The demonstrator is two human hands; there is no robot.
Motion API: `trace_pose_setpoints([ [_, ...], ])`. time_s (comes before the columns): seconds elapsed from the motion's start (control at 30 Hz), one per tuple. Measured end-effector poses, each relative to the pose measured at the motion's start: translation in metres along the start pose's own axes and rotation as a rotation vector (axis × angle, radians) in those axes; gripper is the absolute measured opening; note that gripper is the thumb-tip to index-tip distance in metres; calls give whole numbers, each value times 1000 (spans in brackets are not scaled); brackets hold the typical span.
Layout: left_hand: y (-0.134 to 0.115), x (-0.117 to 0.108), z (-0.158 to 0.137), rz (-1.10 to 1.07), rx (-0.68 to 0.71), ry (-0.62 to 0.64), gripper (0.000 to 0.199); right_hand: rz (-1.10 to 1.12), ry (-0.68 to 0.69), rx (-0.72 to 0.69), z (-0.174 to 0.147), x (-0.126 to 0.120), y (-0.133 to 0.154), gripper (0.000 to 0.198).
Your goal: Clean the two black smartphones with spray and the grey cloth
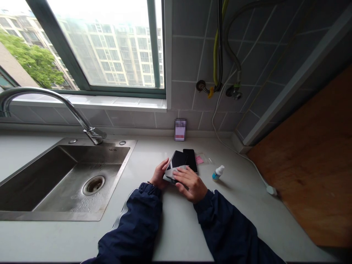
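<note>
Head view: left fingers [164, 162] grip device [177, 159], right fingers [182, 176] flat on cloth [169, 172], capped bottle [217, 173] nearby

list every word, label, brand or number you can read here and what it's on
None can be read.
Small bottle: label too small and blurred.
Propped phone: screen pixelated.
Dark-screened device in the left hand: no text visible.

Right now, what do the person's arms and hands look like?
The left sleeve and right sleeve are dark navy, loose and creased, with thin white stripes along the left one's outer side. The left hand and right hand wear no gloves; something thin and dark circles the left wrist.
</note>
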State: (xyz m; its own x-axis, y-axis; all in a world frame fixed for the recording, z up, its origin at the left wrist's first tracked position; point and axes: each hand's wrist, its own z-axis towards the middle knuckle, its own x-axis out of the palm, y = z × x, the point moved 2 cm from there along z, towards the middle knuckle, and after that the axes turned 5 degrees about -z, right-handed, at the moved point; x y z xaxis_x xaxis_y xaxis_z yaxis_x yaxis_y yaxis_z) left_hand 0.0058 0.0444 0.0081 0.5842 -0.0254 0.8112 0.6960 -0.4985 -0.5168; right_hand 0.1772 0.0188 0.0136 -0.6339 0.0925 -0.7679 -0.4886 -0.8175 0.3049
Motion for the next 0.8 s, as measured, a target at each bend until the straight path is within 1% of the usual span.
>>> trace_pose_setpoints([
  [0.07, 2, 1, 0, 17, -48, 31, 60, -61, -16, 107, 0, -1, -13, 40],
  [0.13, 5, 2, 0, 29, -89, 90, 59, -115, -49, 209, -1, -2, -25, 45],
  [0.2, 7, 3, 0, 30, -110, 141, 57, -145, -86, 266, -1, -3, -32, 48],
  [0.23, 8, 3, 0, 26, -109, 143, 57, -150, -94, 271, -1, -2, -32, 49],
  [0.3, 8, 3, 1, 14, -87, 95, 58, -134, -60, 226, -1, 0, -24, 48],
  [0.4, 6, 2, 1, -18, 0, -8, 58, -50, 54, 60, 0, 3, -2, 45],
  [0.43, 6, 1, 1, -23, 16, -23, 57, -11, 84, 3, 0, 3, 5, 44],
  [0.5, 5, 2, 2, -15, 4, -20, 59, 58, 126, -80, 1, 1, 15, 42],
  [0.57, 6, 2, 2, 6, -16, -12, 62, 79, 152, -98, 2, -1, 15, 41],
  [0.6, 7, 2, 3, 12, -11, -14, 63, 62, 153, -74, 2, -2, 12, 41],
  [0.67, 8, 0, 3, 20, 0, -12, 64, -15, 127, 27, 2, -3, 1, 44],
  [0.73, 11, -1, 4, 28, -26, 27, 65, -106, 69, 150, 2, -2, -13, 50],
  [0.8, 14, -2, 4, 41, -68, 73, 66, -168, 8, 228, 0, 0, -21, 57],
])
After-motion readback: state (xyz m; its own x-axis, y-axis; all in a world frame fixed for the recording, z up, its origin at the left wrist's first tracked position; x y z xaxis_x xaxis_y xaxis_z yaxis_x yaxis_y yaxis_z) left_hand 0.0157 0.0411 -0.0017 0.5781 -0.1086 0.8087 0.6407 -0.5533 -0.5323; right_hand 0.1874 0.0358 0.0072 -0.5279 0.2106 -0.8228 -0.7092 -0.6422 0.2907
